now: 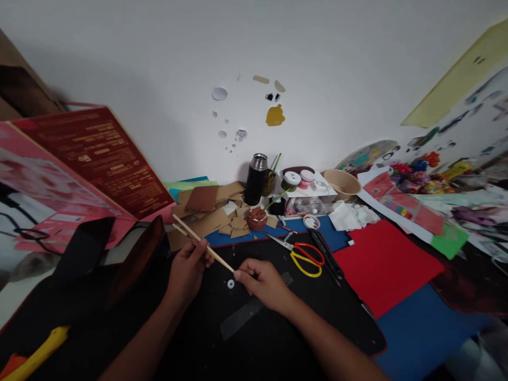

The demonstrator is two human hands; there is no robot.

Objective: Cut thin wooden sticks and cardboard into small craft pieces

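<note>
My left hand (pixel 189 264) is closed around the middle of a pair of pale wooden chopsticks (pixel 212 254), pinching them between thumb and fingers. The sticks slant from upper left down to the right, slightly spread at the upper end. Their lower end sits in the pinch of my right hand (pixel 257 280). Just under that end, a small white ring-like disc (pixel 230 284) lies on the black mat (pixel 198 344). A strip of clear tape (pixel 241 318) lies on the mat below my right hand.
Scissors (pixel 305 259) and a black cutter knife (pixel 325 256) lie right of my hands, before a red sheet (pixel 389 264). Behind are cardboard scraps (pixel 238 222), a brown paint jar (pixel 257 219) and a black flask (pixel 256 182). A pink and red box (pixel 95 164) stands left.
</note>
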